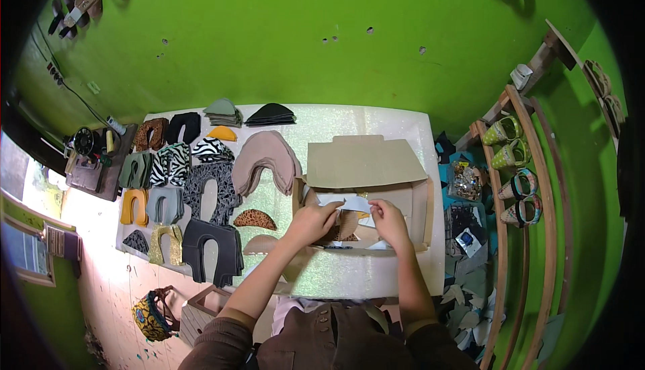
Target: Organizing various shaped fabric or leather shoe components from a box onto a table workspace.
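Observation:
Both my hands are over an open cardboard box [366, 163] on the table. My left hand [316, 223] and my right hand [390, 225] pinch a pale whitish scrap [356, 204] between them, one at each end. Beneath them in the box lie more cut scraps, white, brown and leopard-patterned [348, 225]. My hands hide part of the box's contents. Left of the box is a stack of large beige-pink U-shaped pieces [259, 151], with a small leopard-print half-round piece [255, 219] just below it.
Stacks of U-shaped and half-round pieces, including zebra print [170, 165] and black [213, 245], cover the table's left side. A sewing machine [87, 151] stands far left. On the right are a wooden rack [531, 249] with shoes [505, 131] and a floor pile of scraps [463, 303].

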`<action>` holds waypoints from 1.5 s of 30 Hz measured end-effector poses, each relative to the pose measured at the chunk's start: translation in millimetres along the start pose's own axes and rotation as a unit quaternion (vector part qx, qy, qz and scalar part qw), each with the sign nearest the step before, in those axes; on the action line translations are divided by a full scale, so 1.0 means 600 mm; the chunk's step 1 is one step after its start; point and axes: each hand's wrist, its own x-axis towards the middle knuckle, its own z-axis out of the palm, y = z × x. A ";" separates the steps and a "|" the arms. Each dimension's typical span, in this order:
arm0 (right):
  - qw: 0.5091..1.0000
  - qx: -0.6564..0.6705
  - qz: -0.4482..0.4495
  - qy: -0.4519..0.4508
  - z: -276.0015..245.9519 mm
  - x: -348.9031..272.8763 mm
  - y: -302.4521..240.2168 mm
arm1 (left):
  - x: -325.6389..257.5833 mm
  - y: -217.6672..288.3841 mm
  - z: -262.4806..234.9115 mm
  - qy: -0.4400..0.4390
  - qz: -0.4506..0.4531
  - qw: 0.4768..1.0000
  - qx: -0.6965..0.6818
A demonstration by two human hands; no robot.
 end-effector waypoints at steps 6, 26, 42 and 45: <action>0.954 -0.236 -0.087 -0.161 -0.025 0.032 0.032 | 0.030 -0.007 0.028 -0.002 0.057 0.998 0.028; 0.922 -0.286 -0.178 -0.191 0.012 0.098 0.050 | 0.058 -0.036 0.093 -0.116 -0.157 0.971 0.136; 0.893 -0.414 -0.177 -0.025 -0.079 0.067 0.068 | 0.049 -0.006 0.086 -0.035 -0.113 0.978 0.171; 0.899 -0.393 -0.194 -0.004 -0.076 0.052 0.038 | 0.037 -0.010 0.078 0.140 0.086 0.955 0.246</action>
